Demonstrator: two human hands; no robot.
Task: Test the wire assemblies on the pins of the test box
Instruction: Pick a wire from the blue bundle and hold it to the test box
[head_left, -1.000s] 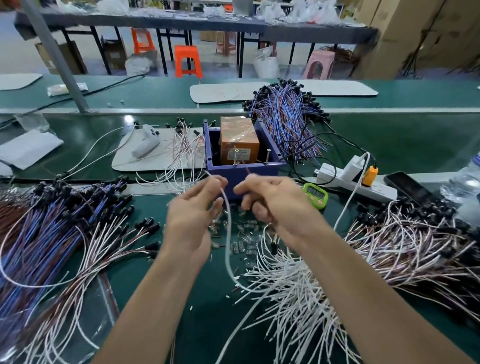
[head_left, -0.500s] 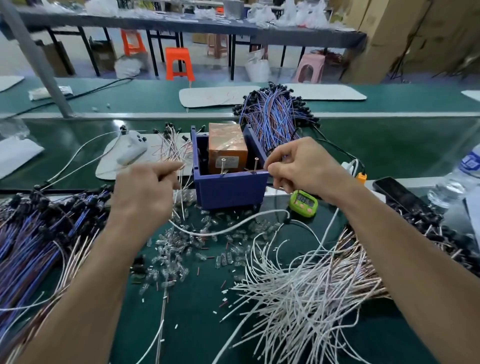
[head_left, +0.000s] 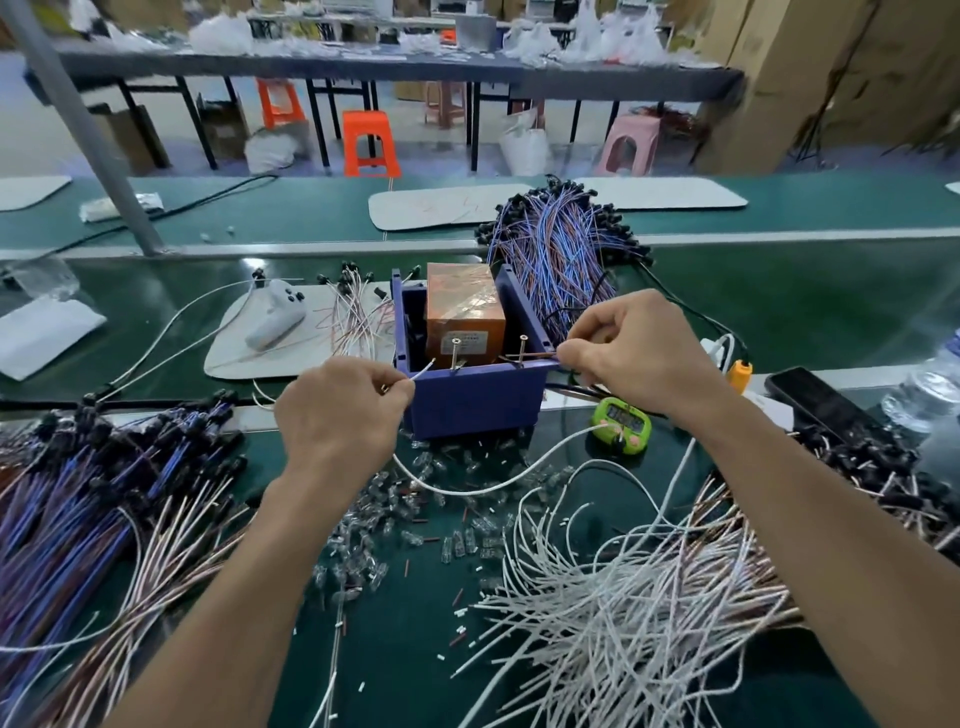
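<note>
1. Since half a second ago the left hand (head_left: 343, 415) is sitting closer in, at the front-left corner of the test box (head_left: 472, 402). It was further out to the left. The right hand (head_left: 641, 358) is staying at the right corner.
2. The left hand is pinching the white end of the wire assembly (head_left: 467, 488) between thumb and forefinger. The tip is pointing at the left pin (head_left: 455, 352) from close by - contact, cannot tell.
3. The right hand is pinching the other, brownish end, which is lying across the right pin (head_left: 522, 349).
4. Between the hands the wire is sagging in a loop over clear connectors (head_left: 415, 538) scattered on the green worktop (head_left: 395, 665).
5. An orange block (head_left: 465, 317) is sitting inside the box, and a green timer (head_left: 621, 423) is lying just right of it.
6. A white wire pile (head_left: 623, 597) is lying near right - blue-and-brown bundles (head_left: 78, 519) at left.
</note>
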